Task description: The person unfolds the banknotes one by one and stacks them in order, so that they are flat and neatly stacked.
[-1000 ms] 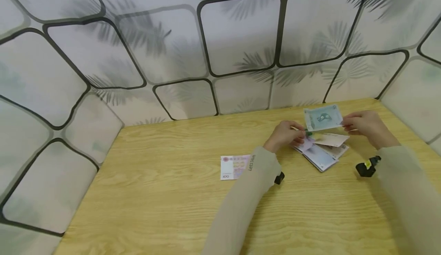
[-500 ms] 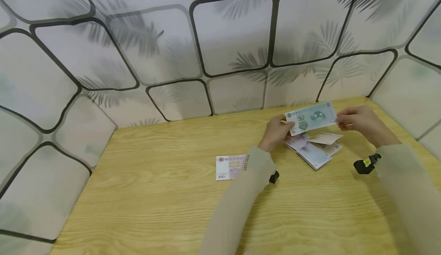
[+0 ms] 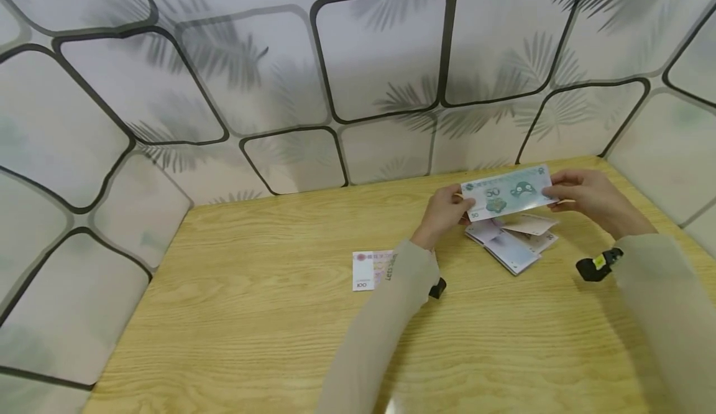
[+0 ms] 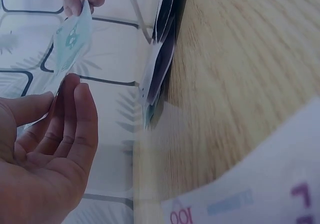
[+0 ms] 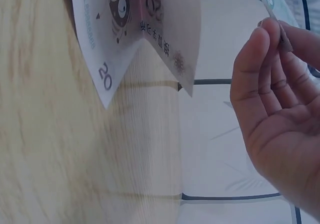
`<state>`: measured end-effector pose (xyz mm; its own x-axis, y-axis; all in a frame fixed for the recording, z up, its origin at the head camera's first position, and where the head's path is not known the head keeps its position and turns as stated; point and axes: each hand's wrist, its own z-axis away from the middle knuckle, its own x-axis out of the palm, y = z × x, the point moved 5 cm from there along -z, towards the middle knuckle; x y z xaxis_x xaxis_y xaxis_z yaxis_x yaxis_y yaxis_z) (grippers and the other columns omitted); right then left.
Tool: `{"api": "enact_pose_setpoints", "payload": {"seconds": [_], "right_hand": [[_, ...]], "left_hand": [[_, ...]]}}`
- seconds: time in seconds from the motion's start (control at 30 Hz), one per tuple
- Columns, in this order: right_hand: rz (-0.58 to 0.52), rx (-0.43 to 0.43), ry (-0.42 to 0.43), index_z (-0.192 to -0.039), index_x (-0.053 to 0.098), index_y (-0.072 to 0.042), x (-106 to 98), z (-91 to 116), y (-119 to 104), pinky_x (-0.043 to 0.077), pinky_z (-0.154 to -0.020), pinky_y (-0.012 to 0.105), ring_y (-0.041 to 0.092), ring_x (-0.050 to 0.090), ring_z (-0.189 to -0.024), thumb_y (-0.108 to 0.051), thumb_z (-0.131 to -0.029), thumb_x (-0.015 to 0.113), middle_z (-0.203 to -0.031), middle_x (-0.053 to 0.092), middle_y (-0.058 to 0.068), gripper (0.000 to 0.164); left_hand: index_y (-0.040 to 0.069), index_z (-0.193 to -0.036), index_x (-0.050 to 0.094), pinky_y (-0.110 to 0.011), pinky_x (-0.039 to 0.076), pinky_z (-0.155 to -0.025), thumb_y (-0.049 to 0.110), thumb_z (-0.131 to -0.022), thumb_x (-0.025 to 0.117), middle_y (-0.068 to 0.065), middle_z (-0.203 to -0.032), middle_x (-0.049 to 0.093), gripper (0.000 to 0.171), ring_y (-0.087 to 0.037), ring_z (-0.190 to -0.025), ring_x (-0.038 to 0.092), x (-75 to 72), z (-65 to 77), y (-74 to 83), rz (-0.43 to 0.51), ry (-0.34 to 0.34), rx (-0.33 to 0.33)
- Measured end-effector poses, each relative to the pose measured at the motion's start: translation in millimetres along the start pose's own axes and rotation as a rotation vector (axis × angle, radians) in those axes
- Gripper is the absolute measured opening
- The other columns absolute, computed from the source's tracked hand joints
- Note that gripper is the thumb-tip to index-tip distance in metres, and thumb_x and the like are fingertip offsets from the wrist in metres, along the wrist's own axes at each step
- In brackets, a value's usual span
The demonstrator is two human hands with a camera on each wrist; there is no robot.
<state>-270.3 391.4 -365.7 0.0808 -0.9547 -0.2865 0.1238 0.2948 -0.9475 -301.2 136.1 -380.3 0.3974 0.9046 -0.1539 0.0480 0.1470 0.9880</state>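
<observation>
A green play banknote [image 3: 506,191] marked 50 is stretched between my two hands above the table. My left hand [image 3: 444,212] pinches its left end between thumb and fingers, and my right hand [image 3: 590,197] pinches the right end. Seen from the left wrist, the note [image 4: 72,41] runs from the near fingertips up to the other hand. Just below it lies a loose pile of banknotes [image 3: 511,249], some folded. In the right wrist view a folded brownish note [image 5: 107,59] marked 20 stands partly open on this pile.
A pinkish 100 note [image 3: 363,272] lies flat on the wooden table [image 3: 252,314], partly covered by my left sleeve. Patterned wall panels [image 3: 386,53] rise behind the table's back edge and at both sides.
My left hand has left the pile and taken the left end of the 50 note. The note is now held up between both hands, its printed face toward me.
</observation>
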Motion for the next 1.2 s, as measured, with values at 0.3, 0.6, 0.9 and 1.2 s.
{"api": "enact_pose_setpoints", "payload": {"seconds": [0.3,0.6,0.9,1.2], "right_hand": [[-0.164,-0.026,-0.034,-0.093,0.072,-0.017,6.0,3.7,-0.7,0.06,-0.069,0.028,0.015,0.069,-0.073,0.0,-0.102,0.059,-0.087,0.069,-0.001,0.024],[-0.229,-0.008,-0.062,-0.092,0.074,-0.017,13.5,8.3,-3.8,0.061,-0.063,0.03,0.018,0.07,-0.066,0.005,-0.102,0.055,-0.084,0.071,0.004,0.031],[-0.18,-0.086,-0.11,-0.093,0.07,-0.008,22.2,10.7,-11.4,0.062,-0.066,0.032,0.02,0.07,-0.071,0.004,-0.103,0.052,-0.087,0.067,0.005,0.024],[-0.133,-0.152,-0.187,-0.096,0.066,-0.002,38.5,14.4,-16.4,0.062,-0.07,0.034,0.019,0.066,-0.077,0.01,-0.102,0.049,-0.088,0.064,0.008,0.021]], "left_hand": [[-0.009,-0.115,0.065,-0.037,0.063,-0.071,-0.002,-0.1,0.061,-0.004,-0.076,0.063,0.017,-0.023,-0.067,0.065,-12.4,7.3,-2.0,0.088,0.026,0.002],[-0.008,-0.125,0.061,-0.037,0.063,-0.07,-0.007,-0.099,0.059,-0.003,-0.083,0.059,0.026,-0.014,-0.063,0.059,-29.8,14.7,1.0,0.188,0.081,0.02],[-0.01,-0.125,0.062,-0.031,0.062,-0.068,-0.007,-0.1,0.058,-0.006,-0.086,0.059,0.025,-0.013,-0.066,0.057,-42.8,18.2,3.8,0.185,0.068,0.033],[-0.01,-0.128,0.061,-0.033,0.063,-0.072,-0.006,-0.101,0.055,-0.005,-0.087,0.056,0.027,-0.012,-0.071,0.057,-56.8,26.1,-1.0,0.176,0.064,0.043]]}}
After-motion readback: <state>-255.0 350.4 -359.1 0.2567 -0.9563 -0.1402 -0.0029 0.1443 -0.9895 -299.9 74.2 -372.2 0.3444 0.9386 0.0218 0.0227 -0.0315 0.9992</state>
